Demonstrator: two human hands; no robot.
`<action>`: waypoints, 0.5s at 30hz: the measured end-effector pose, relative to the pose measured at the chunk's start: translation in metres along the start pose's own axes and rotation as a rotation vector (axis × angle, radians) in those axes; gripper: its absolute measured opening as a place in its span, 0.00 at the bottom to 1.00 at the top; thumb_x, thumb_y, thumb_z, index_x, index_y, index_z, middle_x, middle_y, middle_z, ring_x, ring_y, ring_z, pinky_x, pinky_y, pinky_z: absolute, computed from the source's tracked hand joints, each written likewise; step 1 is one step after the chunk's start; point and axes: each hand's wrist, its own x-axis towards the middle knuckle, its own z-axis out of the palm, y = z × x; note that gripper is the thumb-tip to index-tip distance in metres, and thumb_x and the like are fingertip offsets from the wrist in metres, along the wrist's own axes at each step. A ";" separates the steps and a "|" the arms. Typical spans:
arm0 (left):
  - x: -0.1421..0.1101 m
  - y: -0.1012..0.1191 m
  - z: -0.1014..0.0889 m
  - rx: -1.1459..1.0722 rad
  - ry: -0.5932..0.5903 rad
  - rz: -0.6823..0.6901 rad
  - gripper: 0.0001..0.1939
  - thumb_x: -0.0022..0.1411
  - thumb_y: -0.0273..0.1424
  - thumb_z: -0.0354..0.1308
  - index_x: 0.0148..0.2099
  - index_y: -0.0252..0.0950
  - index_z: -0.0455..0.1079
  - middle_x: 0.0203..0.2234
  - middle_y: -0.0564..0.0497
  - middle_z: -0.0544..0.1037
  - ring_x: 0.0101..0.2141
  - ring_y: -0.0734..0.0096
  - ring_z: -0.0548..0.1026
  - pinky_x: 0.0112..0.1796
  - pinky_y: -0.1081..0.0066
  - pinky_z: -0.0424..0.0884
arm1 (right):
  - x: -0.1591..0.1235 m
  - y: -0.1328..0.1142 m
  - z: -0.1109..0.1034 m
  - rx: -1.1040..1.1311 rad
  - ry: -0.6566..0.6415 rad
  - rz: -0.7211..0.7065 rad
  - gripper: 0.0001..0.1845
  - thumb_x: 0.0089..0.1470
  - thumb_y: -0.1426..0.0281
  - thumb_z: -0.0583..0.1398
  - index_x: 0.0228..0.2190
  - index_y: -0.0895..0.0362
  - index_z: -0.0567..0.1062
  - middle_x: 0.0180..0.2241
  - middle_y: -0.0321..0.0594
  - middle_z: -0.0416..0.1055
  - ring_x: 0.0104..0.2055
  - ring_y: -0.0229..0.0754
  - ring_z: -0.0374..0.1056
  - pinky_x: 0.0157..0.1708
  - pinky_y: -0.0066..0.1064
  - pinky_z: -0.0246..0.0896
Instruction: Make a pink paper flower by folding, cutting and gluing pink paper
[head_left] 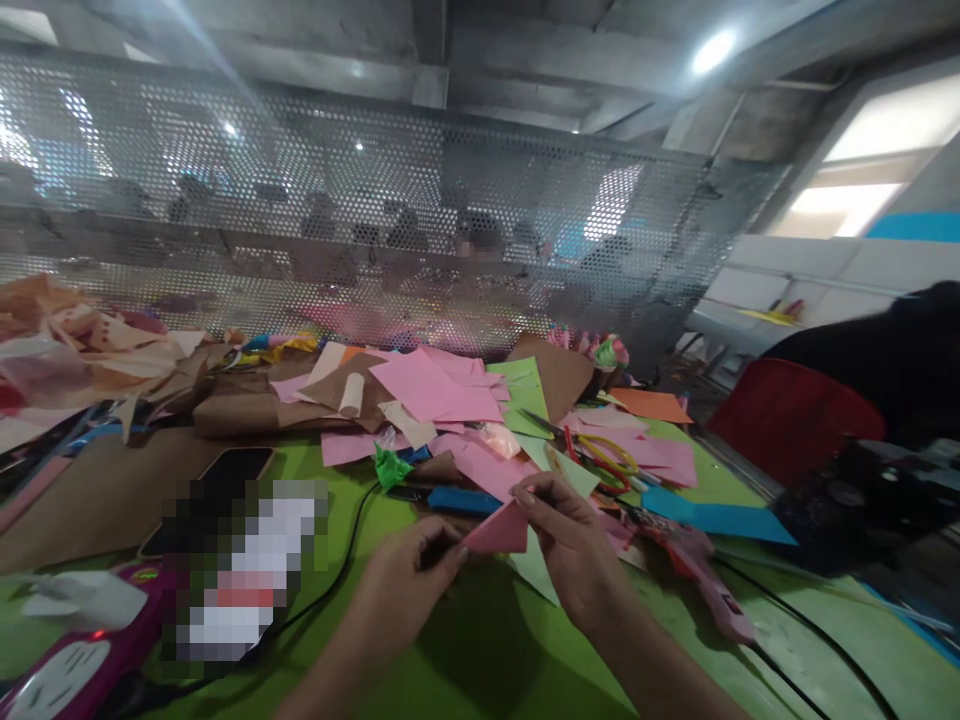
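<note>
Power strip (67, 672): purple, bottom left corner, white plug (97, 600) sitting on it
Smartphone (238, 478): left side, dark screen, partly pixelated
Left hand (409, 575): lower middle, pinching the near left corner of the pink paper piece (504, 532)
Pink paper piece: just below center, stretched between both hands
Right hand (570, 545): lower right of center, thumb and fingers gripping its top corner
Glue gun (697, 560): pink, lower right, on the green tabletop (465, 660)

pink sheet (504, 532): matt paper | screen (360, 235): metal | glue gun (707, 578): probably plastic
</note>
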 end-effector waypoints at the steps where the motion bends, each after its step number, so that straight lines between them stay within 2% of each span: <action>1: 0.000 0.000 0.000 0.011 0.008 0.014 0.08 0.61 0.33 0.53 0.32 0.36 0.70 0.24 0.53 0.74 0.27 0.67 0.71 0.29 0.72 0.62 | 0.000 0.000 -0.001 -0.007 -0.005 -0.003 0.09 0.45 0.67 0.70 0.25 0.55 0.76 0.26 0.31 0.68 0.31 0.36 0.58 0.34 0.27 0.53; 4: 0.000 0.003 -0.001 0.007 0.015 0.047 0.07 0.61 0.31 0.54 0.33 0.37 0.72 0.27 0.51 0.77 0.31 0.65 0.73 0.32 0.71 0.64 | -0.001 0.000 -0.001 -0.057 -0.037 -0.020 0.08 0.47 0.66 0.69 0.26 0.55 0.75 0.26 0.31 0.68 0.31 0.36 0.59 0.35 0.26 0.53; 9: -0.002 0.012 0.002 -0.060 -0.052 0.140 0.13 0.64 0.36 0.53 0.48 0.40 0.73 0.44 0.48 0.79 0.43 0.61 0.75 0.44 0.69 0.66 | -0.009 -0.003 0.009 -0.167 -0.095 0.003 0.10 0.48 0.63 0.68 0.26 0.56 0.75 0.24 0.33 0.71 0.29 0.37 0.61 0.33 0.28 0.54; 12: -0.003 0.010 0.006 0.004 -0.044 0.169 0.11 0.63 0.31 0.53 0.43 0.39 0.75 0.38 0.49 0.80 0.39 0.61 0.75 0.41 0.70 0.66 | -0.017 -0.003 0.016 -0.251 -0.142 0.062 0.11 0.46 0.63 0.68 0.25 0.57 0.75 0.23 0.34 0.71 0.28 0.38 0.62 0.30 0.29 0.55; 15: -0.003 0.001 0.008 0.069 -0.018 0.148 0.12 0.56 0.23 0.50 0.34 0.38 0.75 0.29 0.50 0.79 0.33 0.62 0.74 0.34 0.71 0.64 | -0.022 0.000 0.018 -0.326 -0.159 0.041 0.11 0.47 0.63 0.66 0.23 0.57 0.74 0.23 0.34 0.70 0.28 0.38 0.63 0.30 0.29 0.56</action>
